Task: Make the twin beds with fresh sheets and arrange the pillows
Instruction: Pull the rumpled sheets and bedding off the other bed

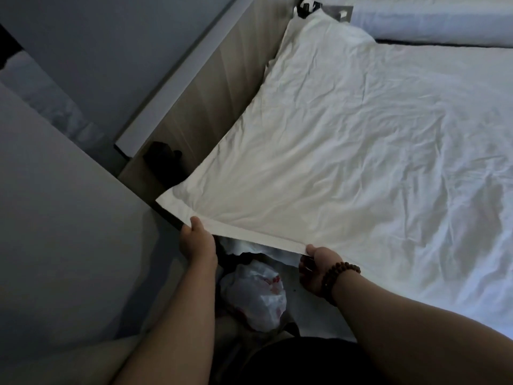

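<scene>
**Gripping the pillow's hem with both hands**

Head view: the person is leaning over the near side of the bed (416,190), and both bare arms are reaching forward to a white pillow (277,134). The pillow is lying on the wrinkled white sheet (430,245). Its long edge is running along the wooden headboard (222,93), and its near end is reaching out past the bed's edge.

The left hand (198,237) is pinching the flat hem (249,234) near its left corner. The thumb is pressing on top of the cloth and the other fingers are hiding beneath it, so I cannot tell how far they are curling. The right hand (319,269) is gripping the same hem at its right end, with the thumb on top and the fingers (304,266) curling under the cloth. The hem is stretching taut between the two hands.

A brown bead bracelet (341,276) is sitting on the right wrist. Below the hem, between the two forearms, a crumpled white plastic bag (254,295) with red print is lying. At the top right, a second bed (430,20) in white is showing, with a dark gap separating it from the first.
</scene>
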Action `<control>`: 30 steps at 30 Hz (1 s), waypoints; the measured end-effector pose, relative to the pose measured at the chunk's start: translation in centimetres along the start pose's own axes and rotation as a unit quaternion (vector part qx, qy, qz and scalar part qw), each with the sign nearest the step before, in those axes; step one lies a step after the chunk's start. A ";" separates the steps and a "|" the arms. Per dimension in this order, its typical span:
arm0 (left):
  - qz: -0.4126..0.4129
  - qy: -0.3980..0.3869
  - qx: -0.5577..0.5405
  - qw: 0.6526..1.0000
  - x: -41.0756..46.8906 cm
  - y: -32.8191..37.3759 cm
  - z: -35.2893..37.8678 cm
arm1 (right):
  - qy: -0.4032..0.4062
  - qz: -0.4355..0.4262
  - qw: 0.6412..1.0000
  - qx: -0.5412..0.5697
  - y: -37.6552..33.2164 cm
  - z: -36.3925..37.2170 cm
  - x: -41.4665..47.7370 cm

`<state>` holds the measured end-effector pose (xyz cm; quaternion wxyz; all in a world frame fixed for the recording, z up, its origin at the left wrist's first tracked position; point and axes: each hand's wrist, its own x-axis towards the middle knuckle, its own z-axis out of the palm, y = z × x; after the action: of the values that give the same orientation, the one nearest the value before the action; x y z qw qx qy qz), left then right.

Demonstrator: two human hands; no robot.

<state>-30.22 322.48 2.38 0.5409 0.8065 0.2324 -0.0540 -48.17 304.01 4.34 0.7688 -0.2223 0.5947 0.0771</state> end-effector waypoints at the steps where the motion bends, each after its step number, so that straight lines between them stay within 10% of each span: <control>1: -0.039 0.010 0.012 0.999 0.5 -0.8 -0.1 | -0.001 0.013 1.000 -0.013 0.0 0.1 0.1; 8: -0.189 0.016 -0.011 0.982 2.9 -1.3 0.8 | 0.016 0.026 0.999 -0.021 -1.4 1.5 -0.6; 30: -0.028 0.005 0.032 0.999 0.4 8.1 3.8 | 0.008 -0.018 0.998 0.068 -4.6 0.4 -1.1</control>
<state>-25.71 316.72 7.58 0.5123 0.8168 0.2553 -0.0723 -46.38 300.25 6.64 0.7786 -0.1814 0.6004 0.0208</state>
